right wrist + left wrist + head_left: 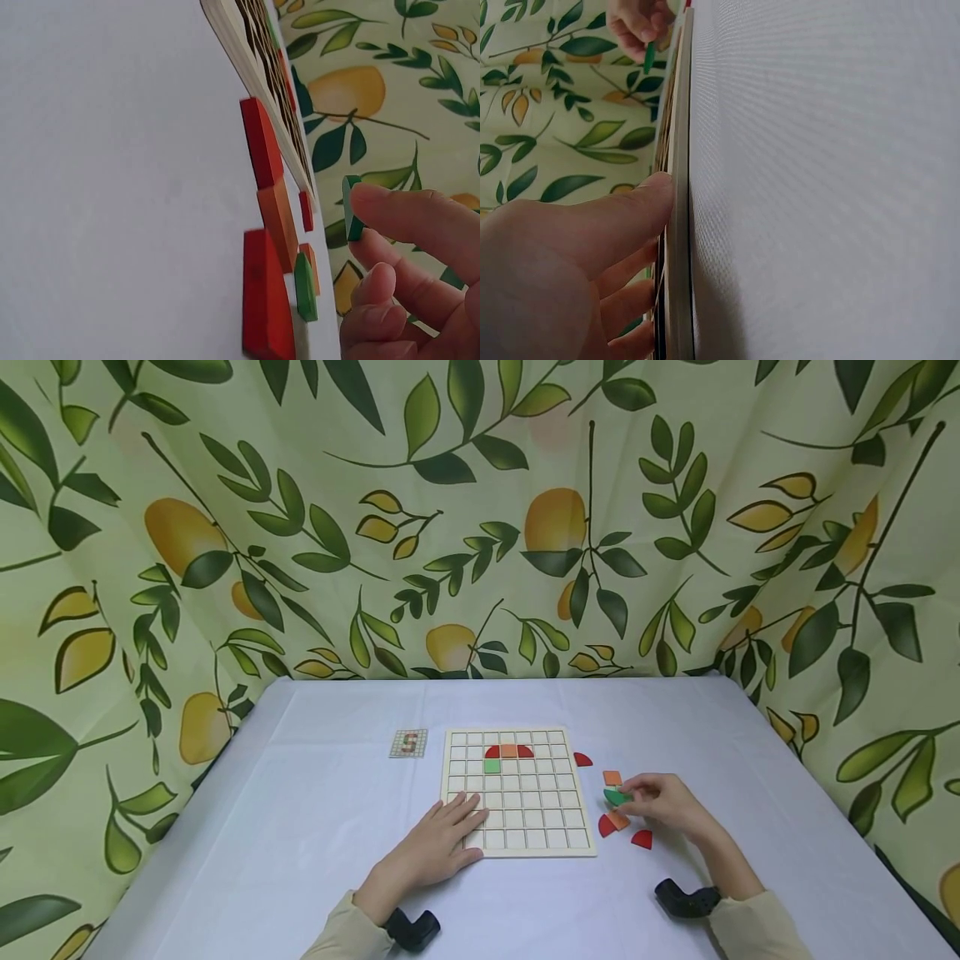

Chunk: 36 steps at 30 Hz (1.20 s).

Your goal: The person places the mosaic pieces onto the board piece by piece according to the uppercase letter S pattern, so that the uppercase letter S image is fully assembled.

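A white square-grid board [555, 817] lies on the table, its lower left corner under my left hand [438, 839]. That hand's fingers are straight and spread, and in the left wrist view the thumb [622, 225] touches the board's edge. Near the board's top sit a red quarter-circle [492, 752], an orange square [509, 751], another red quarter-circle [526, 752] and a green square [492, 767]. Right of the board, my right hand [667, 802] pinches a green piece [351, 210] between thumb and finger, above loose pieces. A second green piece [305, 286] lies on the table.
Loose red quarter-circles [582, 760] [642, 839] and orange squares [612, 777] lie right of the board. A small card [408, 743] with a coloured grid pattern lies to its left. A leaf-patterned curtain [480, 527] hangs behind the white table [300, 760].
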{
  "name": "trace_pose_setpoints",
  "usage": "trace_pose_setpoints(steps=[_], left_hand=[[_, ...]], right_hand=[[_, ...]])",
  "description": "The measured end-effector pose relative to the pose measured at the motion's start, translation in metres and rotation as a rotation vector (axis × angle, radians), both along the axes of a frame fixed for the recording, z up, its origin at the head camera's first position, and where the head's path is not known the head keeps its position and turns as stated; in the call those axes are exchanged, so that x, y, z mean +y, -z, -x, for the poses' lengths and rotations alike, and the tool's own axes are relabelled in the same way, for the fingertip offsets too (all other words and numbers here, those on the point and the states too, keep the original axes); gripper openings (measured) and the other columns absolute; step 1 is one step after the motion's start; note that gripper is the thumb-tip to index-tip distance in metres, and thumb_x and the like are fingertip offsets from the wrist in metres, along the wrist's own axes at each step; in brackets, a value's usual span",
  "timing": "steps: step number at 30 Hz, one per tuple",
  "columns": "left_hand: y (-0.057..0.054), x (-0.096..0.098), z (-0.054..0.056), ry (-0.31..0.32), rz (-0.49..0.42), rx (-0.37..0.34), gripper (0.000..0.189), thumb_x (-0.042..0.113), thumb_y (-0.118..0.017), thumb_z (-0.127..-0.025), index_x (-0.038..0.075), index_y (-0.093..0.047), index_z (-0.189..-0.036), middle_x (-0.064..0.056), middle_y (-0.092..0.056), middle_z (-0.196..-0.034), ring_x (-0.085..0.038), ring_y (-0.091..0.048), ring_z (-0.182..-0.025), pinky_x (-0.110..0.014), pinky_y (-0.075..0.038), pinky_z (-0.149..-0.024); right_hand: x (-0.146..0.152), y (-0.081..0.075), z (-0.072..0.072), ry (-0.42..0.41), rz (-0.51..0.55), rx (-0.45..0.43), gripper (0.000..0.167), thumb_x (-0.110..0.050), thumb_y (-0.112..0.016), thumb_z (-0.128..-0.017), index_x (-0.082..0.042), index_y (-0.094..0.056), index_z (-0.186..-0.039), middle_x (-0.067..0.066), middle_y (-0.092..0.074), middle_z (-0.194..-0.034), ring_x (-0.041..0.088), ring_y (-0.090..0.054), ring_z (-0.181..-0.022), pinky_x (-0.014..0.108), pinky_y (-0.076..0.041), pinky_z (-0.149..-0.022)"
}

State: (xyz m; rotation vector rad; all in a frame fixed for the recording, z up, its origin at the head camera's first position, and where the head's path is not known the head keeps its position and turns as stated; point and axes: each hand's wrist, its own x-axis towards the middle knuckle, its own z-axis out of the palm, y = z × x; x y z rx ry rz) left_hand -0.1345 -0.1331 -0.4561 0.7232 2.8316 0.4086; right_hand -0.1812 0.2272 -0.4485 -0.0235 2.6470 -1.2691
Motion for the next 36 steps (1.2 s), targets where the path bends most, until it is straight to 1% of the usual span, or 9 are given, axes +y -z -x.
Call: trace_pose_setpoints(steps=[5,15,22,30,36], left_hand=[[0.000,0.001,0.000,0.000,0.004,0.000,0.059,0.045,-0.053,-0.095,0.021,-0.041,-0.148,-0.002,-0.030,-0.161,-0.026,-0.025,-0.151,-0.054,-0.024,-0.121],[0.000,0.000,0.000,0.000,0.010,0.005,0.059,0.046,-0.053,-0.095,0.022,-0.041,-0.147,-0.002,-0.031,-0.160,-0.026,-0.026,-0.151,-0.054,-0.025,-0.121],[0.001,0.001,0.000,0.004,0.016,0.003,0.059,0.047,-0.052,-0.095,0.024,-0.040,-0.148,-0.001,-0.031,-0.160,-0.026,-0.025,-0.151,-0.054,-0.025,-0.121],[-0.001,0.001,-0.001,-0.001,0.021,0.008,0.058,0.046,-0.052,-0.095,0.023,-0.041,-0.147,-0.001,-0.032,-0.160,-0.026,-0.026,-0.151,-0.053,-0.025,-0.121],[-0.002,0.001,-0.001,-0.007,0.009,0.005,0.059,0.045,-0.054,-0.094,0.023,-0.041,-0.147,-0.001,-0.032,-0.160,-0.026,-0.026,-0.151,-0.053,-0.025,-0.121]], right_hand=[[-0.007,0.001,0.001,-0.014,0.016,-0.020,0.038,-0.019,-0.079,-0.078,0.003,-0.067,-0.107,0.000,-0.049,-0.067,0.013,-0.048,-0.066,0.018,-0.040,-0.054],[-0.022,-0.002,0.003,-0.041,0.044,-0.034,0.031,-0.015,-0.077,-0.079,0.001,-0.067,-0.104,-0.001,-0.048,-0.067,0.013,-0.048,-0.065,0.019,-0.038,-0.049],[-0.032,-0.004,0.007,-0.083,0.068,-0.007,0.029,-0.013,-0.077,-0.078,0.002,-0.067,-0.100,-0.002,-0.048,-0.066,0.010,-0.046,-0.063,0.018,-0.038,-0.049],[-0.044,-0.008,0.012,-0.145,0.108,-0.003,0.031,-0.014,-0.078,-0.078,0.002,-0.067,-0.102,0.000,-0.049,-0.068,0.012,-0.048,-0.066,0.017,-0.042,-0.052],[-0.051,-0.010,0.016,-0.153,0.131,-0.006,0.033,-0.013,-0.079,-0.077,0.003,-0.067,-0.103,0.001,-0.047,-0.069,0.013,-0.047,-0.066,0.017,-0.041,-0.051]])
